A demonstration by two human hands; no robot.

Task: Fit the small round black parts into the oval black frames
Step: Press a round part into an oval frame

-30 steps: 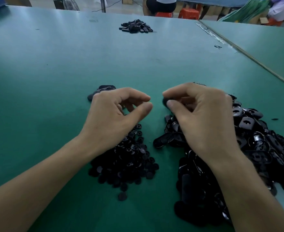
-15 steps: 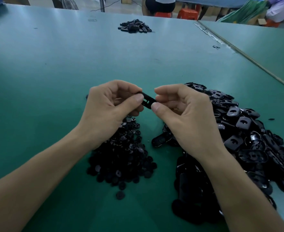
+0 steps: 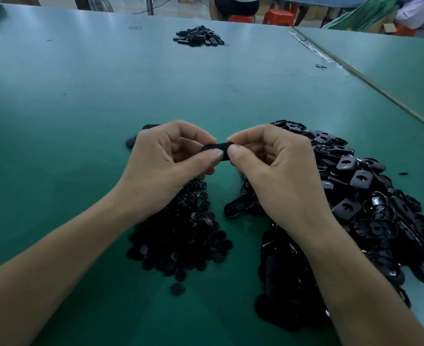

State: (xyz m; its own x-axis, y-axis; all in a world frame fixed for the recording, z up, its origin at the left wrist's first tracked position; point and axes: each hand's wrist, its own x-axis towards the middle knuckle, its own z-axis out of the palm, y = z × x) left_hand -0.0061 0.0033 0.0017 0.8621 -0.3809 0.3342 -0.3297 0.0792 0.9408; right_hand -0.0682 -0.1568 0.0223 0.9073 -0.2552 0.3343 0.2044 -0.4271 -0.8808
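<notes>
Head view, fitting step in progress. A second ago the two hands stood apart over their heaps. The left hand point(image 3: 166, 168) and the right hand point(image 3: 275, 171) now meet above the green surface point(image 3: 81, 96). Each pinches one end of a single oval frame point(image 3: 217, 148) between curled thumb and forefinger, with the remaining fingers folded beneath. Half a second ago this frame lay tilted between them, its slotted face toward the camera. It now lies level and nearly edge-on, the two thumbs almost touching across it. The change suggests that a round part has been brought to the frame's opening and is being pressed home, so this one fitting is probably at its seating stage. The small round part itself cannot be seen, because the thumbs and the frame's own edge cover the spot, and whether it is seated cannot be told. The heap of small round parts point(image 3: 181, 236) lies on the surface below the left hand, its far side covered by that hand. The heap of oval frames point(image 3: 368, 208) lies to the right, crossed by the right forearm and cut off at the picture's right edge. Both heaps are large, so much work appears to remain. A few dark pieces point(image 3: 141, 133) show just behind the left hand, mostly hidden, and it is unclear whether they are finished. A far heap point(image 3: 198, 37) is too small to make out.
</notes>
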